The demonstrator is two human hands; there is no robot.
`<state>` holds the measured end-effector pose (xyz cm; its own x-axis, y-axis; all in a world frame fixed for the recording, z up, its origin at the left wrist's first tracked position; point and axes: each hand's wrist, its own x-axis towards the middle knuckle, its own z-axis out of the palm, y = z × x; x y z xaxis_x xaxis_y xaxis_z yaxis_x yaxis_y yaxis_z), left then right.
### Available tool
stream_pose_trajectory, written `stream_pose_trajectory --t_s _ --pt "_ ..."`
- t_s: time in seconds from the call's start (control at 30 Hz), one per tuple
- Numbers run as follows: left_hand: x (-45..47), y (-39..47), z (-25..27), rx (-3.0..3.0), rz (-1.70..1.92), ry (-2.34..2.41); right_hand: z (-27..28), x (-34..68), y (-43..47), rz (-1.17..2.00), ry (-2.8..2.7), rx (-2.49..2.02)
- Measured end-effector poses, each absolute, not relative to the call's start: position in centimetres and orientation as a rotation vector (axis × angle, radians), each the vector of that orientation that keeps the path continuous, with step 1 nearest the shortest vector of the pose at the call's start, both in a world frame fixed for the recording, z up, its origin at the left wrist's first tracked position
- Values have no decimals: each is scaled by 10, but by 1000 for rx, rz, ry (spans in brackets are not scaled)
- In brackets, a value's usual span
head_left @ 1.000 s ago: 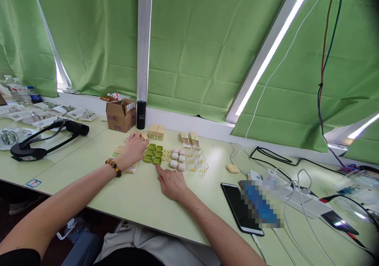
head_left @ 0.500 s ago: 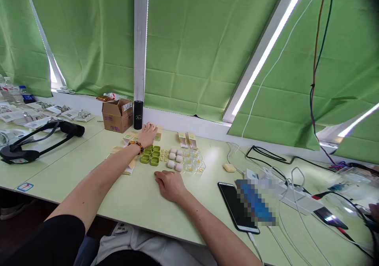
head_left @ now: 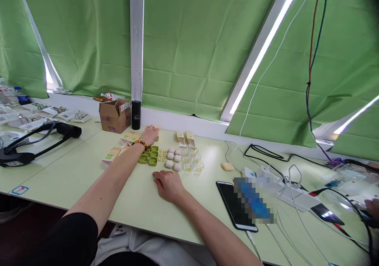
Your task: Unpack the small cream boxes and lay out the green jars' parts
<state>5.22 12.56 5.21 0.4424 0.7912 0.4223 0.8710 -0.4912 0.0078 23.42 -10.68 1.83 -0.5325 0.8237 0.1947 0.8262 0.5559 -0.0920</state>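
My left hand [head_left: 150,134], with a beaded bracelet at its wrist, reaches to the back of the table. Its bent fingers are at a small cream box [head_left: 158,133], partly hiding it. More cream boxes with green labels [head_left: 110,157] lie left of and behind that forearm. Green square trays [head_left: 153,161] stand in front of the hand, followed rightward by tiny yellowish pieces [head_left: 160,155], pale pinkish-white blocks [head_left: 177,166] and clear cups [head_left: 187,167] with yellow bits inside. My right hand [head_left: 169,185] rests loosely closed on the table, nearest the pale blocks.
Two open cream boxes [head_left: 186,139] lie by the wall. A carton [head_left: 115,116] and a black tumbler [head_left: 136,115] stand behind. At left is a black headset [head_left: 38,143]. Right of my right arm are a phone [head_left: 237,206], cables and a power strip [head_left: 293,197].
My left hand has moved slightly right, onto the cream box beside it. The view has shifted a little. My right hand has stayed at its place on the table.
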Motion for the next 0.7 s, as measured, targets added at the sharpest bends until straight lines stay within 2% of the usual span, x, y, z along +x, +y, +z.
stream_pose_trajectory --t_s 0.33,0.4,0.43,0.5,0.57,0.7 --pt "54 100 79 -2666 -1142 -1427 8 243 -100 18 -2315 -1242" --pt "55 83 86 -2740 -1353 -1384 8 248 -97 61 -2127 -1171" --pt "56 71 89 -2853 -1640 -1325 9 250 -95 109 -2020 -1140" --pt "55 44 94 -3027 -2059 -1231 10 254 -91 273 -1808 -1083" --pt "53 15 95 -3087 -2280 -1219 10 256 -87 543 -1620 -1007" --pt "51 -33 85 -3202 -2403 -1256 9 255 -82 1116 -1367 -808"
